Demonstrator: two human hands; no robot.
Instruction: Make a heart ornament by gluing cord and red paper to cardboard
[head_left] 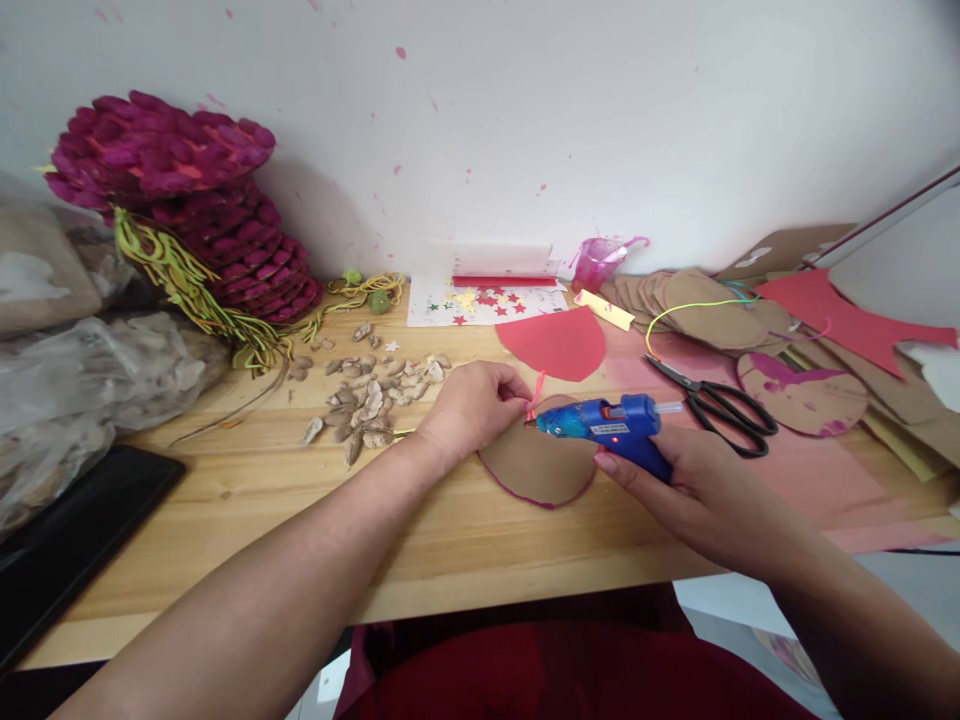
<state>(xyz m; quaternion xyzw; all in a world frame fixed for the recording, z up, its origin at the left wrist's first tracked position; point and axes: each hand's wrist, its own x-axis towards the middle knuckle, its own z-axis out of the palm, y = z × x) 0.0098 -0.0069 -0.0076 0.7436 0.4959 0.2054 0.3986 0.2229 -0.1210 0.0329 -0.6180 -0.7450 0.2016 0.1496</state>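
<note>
My right hand is wrapped round a blue hot glue gun, with a clear glue stick poking out of its back end. The gun's nozzle points left, over the upper part of a round cardboard disc with a magenta edge. My left hand is pinched at the disc's upper left edge, on a thin pink-red strip that stands up from there. The nozzle tip is close to the left fingertips; whether it touches the strip I cannot tell. Behind the disc lies a red paper piece.
Peanut shells lie scattered left of my left hand. Black-handled scissors rest to the right, near cardboard discs. Star cutouts lie on white paper at the back. A stack of magenta shell-covered pieces stands at left, by plastic bags.
</note>
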